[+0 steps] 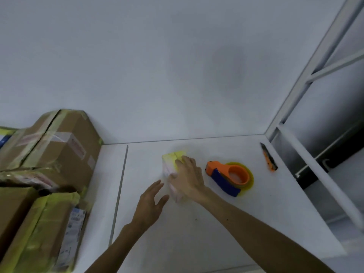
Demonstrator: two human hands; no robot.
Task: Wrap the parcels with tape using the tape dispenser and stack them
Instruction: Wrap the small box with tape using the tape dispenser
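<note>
The small parcel (169, 164) lies on the white table (197, 237), long axis running away from the person, yellow-taped end farthest. The right hand (189, 178) clasps it from above, and the left hand (151, 201) hovers open beside it. The tape dispenser (229, 177) sits just right.

Both forearms are bare and reach forward, drawing closer together toward the hands. The right forearm comes in from the lower right, long and nearly straight. The right grip (187, 180) lies back-upward over the small parcel (169, 164), fingers bent over its top and thumb against its near side, holding it; blur softens the fingertips. The left forearm rises from below, its wrist slightly bent. The left grip (150, 203) hovers palm down above the worktop (216, 223), fingers straight and a little spread, thumb held apart. Its fingertips are just beside the parcel; I cannot tell whether they touch it.
</note>
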